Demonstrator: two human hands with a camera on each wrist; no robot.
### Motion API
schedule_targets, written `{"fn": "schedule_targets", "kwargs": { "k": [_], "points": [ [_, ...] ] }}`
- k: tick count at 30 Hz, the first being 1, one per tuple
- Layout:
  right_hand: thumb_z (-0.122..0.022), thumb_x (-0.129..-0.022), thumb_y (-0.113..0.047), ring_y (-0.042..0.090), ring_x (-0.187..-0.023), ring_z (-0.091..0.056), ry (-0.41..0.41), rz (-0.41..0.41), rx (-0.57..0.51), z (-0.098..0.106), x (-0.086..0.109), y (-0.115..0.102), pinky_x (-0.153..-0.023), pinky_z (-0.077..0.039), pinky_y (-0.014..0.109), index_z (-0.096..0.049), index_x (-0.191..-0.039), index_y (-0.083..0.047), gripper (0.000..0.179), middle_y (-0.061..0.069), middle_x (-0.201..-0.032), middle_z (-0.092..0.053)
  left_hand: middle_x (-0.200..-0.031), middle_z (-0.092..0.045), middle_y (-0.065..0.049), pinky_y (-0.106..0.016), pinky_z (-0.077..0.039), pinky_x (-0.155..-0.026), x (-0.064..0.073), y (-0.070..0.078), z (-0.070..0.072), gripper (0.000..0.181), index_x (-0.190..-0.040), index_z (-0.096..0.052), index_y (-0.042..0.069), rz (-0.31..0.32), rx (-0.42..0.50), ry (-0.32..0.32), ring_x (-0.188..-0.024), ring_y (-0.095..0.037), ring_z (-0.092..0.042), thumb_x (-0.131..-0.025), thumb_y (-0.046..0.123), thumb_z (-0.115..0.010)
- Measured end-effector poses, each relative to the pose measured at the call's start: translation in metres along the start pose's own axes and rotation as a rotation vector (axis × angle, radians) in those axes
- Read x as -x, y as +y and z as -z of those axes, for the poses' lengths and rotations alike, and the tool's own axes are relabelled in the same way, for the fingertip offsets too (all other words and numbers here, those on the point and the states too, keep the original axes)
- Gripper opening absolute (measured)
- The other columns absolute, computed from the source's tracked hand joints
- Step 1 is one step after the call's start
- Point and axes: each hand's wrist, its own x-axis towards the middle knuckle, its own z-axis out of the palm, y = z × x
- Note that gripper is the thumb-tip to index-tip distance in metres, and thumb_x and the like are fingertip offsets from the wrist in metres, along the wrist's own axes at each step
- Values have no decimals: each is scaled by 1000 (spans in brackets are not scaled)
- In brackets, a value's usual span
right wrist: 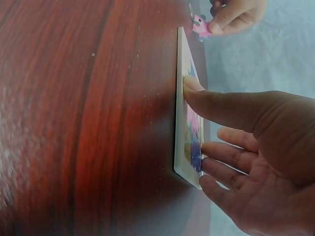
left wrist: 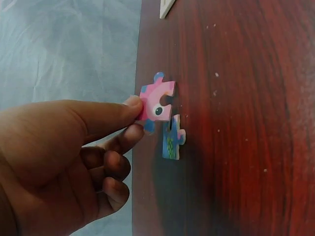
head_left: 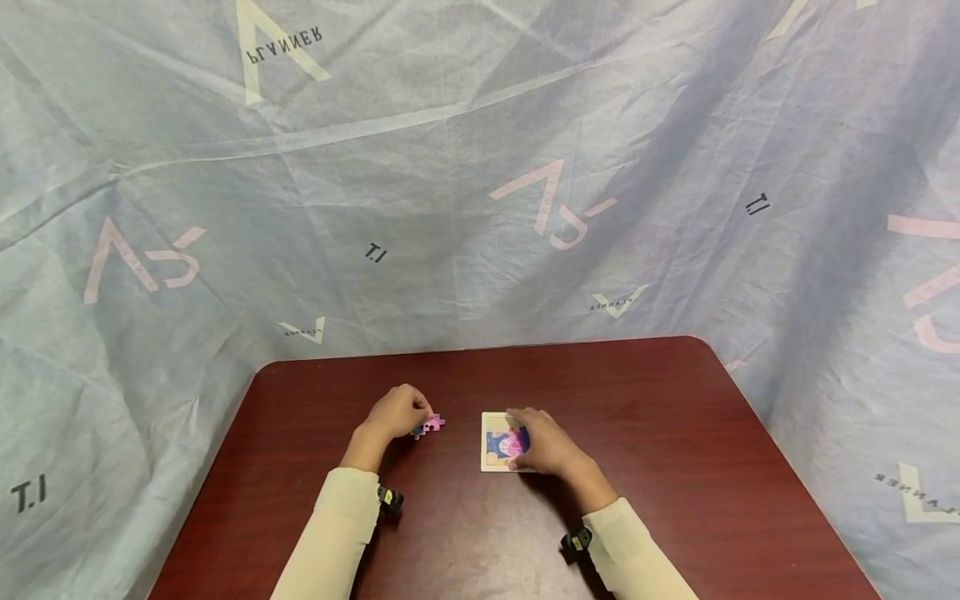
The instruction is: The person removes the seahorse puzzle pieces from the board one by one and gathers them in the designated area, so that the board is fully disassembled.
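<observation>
My left hand pinches a pink jigsaw piece with a printed eye between thumb and forefinger, its other fingers loosely bent. A second jigsaw piece, blue with some green, lies on the table just beyond it in the left wrist view. To the right is a square jigsaw board with a pale rim and several blue, pink and cream pieces in it. My right hand rests over the board's right side. Its thumb touches the near rim, and its fairly straight fingers reach the far side, as the right wrist view shows.
Both hands work over a dark red-brown wooden table with rounded far corners. Grey printed cloth hangs behind the table and at its sides. A small black device is on the left wrist, another on the right.
</observation>
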Motion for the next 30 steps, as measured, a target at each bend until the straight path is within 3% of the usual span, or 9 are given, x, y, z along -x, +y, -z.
{"fn": "schedule_targets", "kwargs": {
  "k": [7, 22, 30],
  "points": [
    [-99, -65, -6, 35, -122, -59, 1, -3, 6, 0, 0, -1, -109, -49, 53, -58, -146, 3, 91, 19, -132, -67, -86, -76, -3, -28, -45, -61, -1, 0, -4, 19, -95, -84, 10, -14, 21, -23, -62, -12, -54, -100, 10, -66],
    [-99, -66, -7, 35, -123, -58, 2, -2, 1, 0, 1, -2, -109, -49, 52, -58, -146, 3, 91, 19, -132, -66, -80, -76, -6, -30, -46, -61, 0, -1, -8, 21, -94, -84, 10, 4, 22, -7, -59, -14, -57, -102, 9, -65],
    [-99, -66, -7, 37, -125, -58, 11, 2, 4, 0, 2, -2, -110, -48, 53, -58, -146, 3, 90, 21, -134, -66, -91, -78, -2, -32, -50, -68, -1, -1, -11, 17, -93, -84, 13, 5, -4, 28, -69, -13, -60, -101, 13, -69]
  ]
}}
